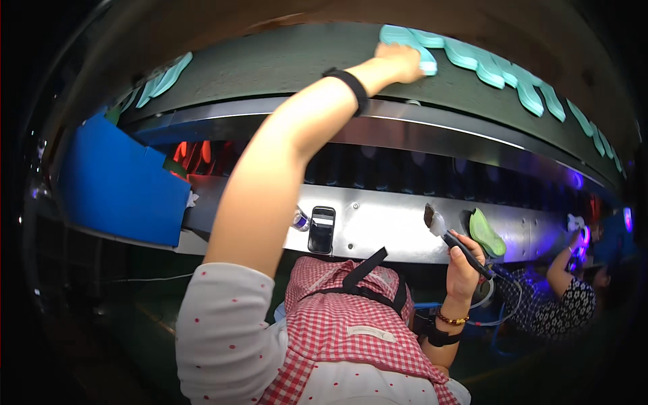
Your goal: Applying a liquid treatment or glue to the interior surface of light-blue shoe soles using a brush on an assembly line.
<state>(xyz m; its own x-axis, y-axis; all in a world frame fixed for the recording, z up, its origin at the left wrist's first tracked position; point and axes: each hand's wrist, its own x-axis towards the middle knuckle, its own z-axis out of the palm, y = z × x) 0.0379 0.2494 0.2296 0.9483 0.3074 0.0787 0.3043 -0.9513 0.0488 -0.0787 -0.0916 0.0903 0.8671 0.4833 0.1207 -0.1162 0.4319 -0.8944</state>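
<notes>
My left arm stretches far out over the dark belt, where my left hand [403, 62] is closed on a turquoise shoe sole [399, 34] at the near end of a row. Its fingertips are partly hidden behind the back of the hand. Closer to me on the right, my right hand [464, 268] grips a slim black-handled tool [469, 255], thumb along the handle. The tool's upper end points at a small whitish and brown item [434, 219] on the metal ledge; whether they touch I cannot tell. Just right of that hand lies a lime-green sole [487, 233].
More turquoise soles [472, 59] line the dark belt [283, 64] to the right, and a few [165, 81] lie far left. A phone [322, 229] and a small bottle [300, 219] rest on the metal ledge [385, 233]. A blue panel [121, 182] stands left; another person [557, 297] sits right.
</notes>
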